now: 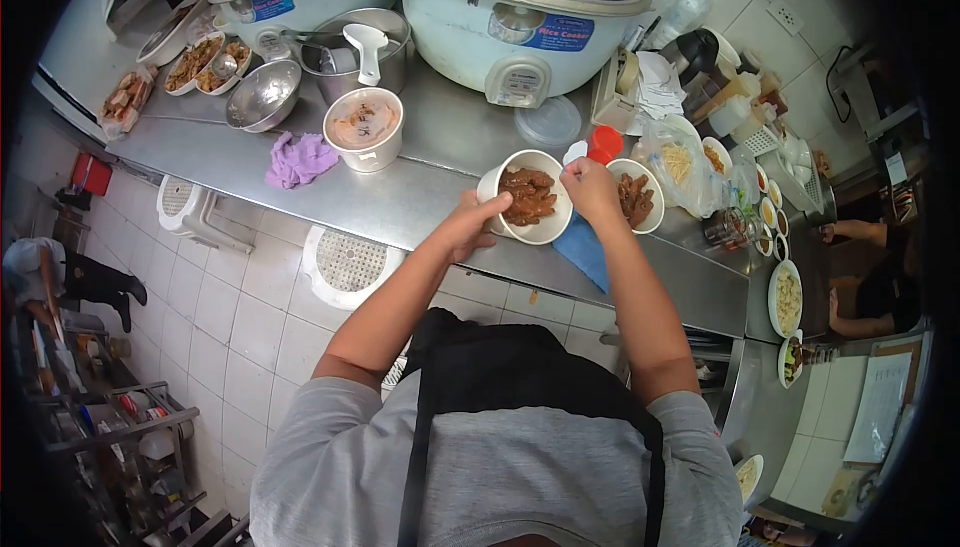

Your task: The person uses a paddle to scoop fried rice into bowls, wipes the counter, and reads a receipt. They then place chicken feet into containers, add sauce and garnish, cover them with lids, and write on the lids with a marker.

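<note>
My left hand (470,227) is wrapped around the side of a white paper bowl (487,187), tilted toward me, with the thumb over its rim. Glossy brown pieces of meat (528,197) lie inside. At the bowl's right rim, my right hand (592,190) has its fingers pinched together; what they hold, if anything, is hidden. Just right of that hand stands a second white bowl (657,209) with similar brown pieces. Behind the right hand are a small white item (575,153) and a red cup (605,143). A blue cloth (582,252) lies below the bowls.
Two large rice cookers (440,32) line the back of the steel counter (430,182). Left stand a labelled tub (365,155), a purple cloth (302,160) and a metal bowl (262,97). Plastic bags (685,167) and food dishes crowd the right. White stools (345,267) stand below; other people are at both sides.
</note>
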Motion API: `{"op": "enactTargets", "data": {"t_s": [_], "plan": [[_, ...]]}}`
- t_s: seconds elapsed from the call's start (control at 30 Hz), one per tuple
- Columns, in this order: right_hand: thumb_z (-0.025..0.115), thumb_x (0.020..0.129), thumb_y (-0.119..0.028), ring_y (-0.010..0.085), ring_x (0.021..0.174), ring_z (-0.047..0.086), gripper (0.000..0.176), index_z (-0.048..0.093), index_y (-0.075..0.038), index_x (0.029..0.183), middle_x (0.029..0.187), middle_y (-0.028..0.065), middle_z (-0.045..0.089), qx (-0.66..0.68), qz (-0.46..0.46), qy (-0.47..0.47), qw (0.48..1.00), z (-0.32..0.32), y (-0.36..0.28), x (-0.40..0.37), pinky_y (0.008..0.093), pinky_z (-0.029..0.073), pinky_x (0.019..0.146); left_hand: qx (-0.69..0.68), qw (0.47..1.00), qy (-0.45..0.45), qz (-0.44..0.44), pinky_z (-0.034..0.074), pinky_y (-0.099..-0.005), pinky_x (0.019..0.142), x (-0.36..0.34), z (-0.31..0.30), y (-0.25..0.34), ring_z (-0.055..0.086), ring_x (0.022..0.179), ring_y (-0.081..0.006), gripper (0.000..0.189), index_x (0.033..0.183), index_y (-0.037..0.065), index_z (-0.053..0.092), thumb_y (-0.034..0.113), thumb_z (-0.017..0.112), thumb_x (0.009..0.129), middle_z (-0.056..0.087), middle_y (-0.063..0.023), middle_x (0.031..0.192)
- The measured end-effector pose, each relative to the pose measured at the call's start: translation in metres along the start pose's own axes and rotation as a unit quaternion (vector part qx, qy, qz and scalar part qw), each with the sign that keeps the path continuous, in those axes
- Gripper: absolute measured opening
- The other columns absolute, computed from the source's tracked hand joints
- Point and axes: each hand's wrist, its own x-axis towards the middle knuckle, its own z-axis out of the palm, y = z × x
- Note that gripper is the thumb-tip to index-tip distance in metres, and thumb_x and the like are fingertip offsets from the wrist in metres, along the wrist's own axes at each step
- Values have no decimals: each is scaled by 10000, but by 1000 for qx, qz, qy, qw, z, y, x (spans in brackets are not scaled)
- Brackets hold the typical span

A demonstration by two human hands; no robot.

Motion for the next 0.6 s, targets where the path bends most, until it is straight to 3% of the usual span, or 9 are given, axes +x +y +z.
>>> {"op": "enactTargets", "data": {"t_s": [0.07,0.23,0.33,0.37,0.43,0.47,0.5,0.57,0.6], "plan": [[564,720,-186,268,713,584,167,592,-46,808,747,123,608,-9,-58,-14,998,-9,-13,1,354,451,647,15,996,-50,-77,378,-442,763,-4,-16,17,484,945,-217,620,1132,109,415,527,532,690,478,-110,1081],[578,717,-174,249,684,586,157,595,-38,792,713,131,603,13,-112,-13,994,-5,-28,9,330,453,623,-24,986,-115,-120,508,-293,513,21,-38,18,587,760,-178,509,1126,79,415,400,491,738,529,-105,1029],[594,711,-166,217,652,588,150,597,-22,753,697,121,607,132,-71,38,988,5,-20,7,307,451,602,-93,995,-25,-31,511,-306,571,10,-19,9,577,816,-200,506,1127,75,415,381,507,734,520,-102,1053],[582,715,-144,214,669,584,129,598,-20,742,711,112,607,170,14,16,985,6,-20,1,311,447,616,-123,992,-22,-23,510,-321,619,1,-13,11,558,884,-215,513,1141,73,406,371,511,737,512,-96,1071],[533,724,-102,234,714,569,95,592,-27,714,746,132,590,174,-55,92,979,28,-1,-8,336,438,657,-156,987,1,-22,488,-311,657,0,-4,13,546,885,-201,475,1134,104,421,361,508,744,510,-66,1076],[514,732,-101,240,722,566,106,583,-23,711,740,139,586,183,-63,121,974,40,7,-11,345,435,665,-206,977,-51,22,496,-313,672,-7,4,18,546,891,-213,496,1144,83,408,360,507,743,509,-71,1073],[509,743,-114,252,730,560,113,574,-24,725,738,135,580,262,-7,84,961,34,-2,-23,352,432,667,-234,972,-31,11,500,-319,685,0,-3,11,547,881,-240,514,1144,57,396,363,498,744,507,-99,1066],[496,746,-119,281,705,544,98,547,-40,723,723,125,564,255,-78,145,953,41,0,-43,389,427,630,-284,958,-14,-22,490,-369,719,8,-16,12,542,849,-294,532,1123,17,393,369,497,737,505,-160,1034],[519,727,-138,255,670,535,82,561,-68,733,688,102,538,28,-171,210,962,56,16,-45,379,413,586,-312,950,7,13,480,-399,734,8,-14,16,539,847,-297,534,1118,14,397,363,513,731,495,-163,1047]]}}
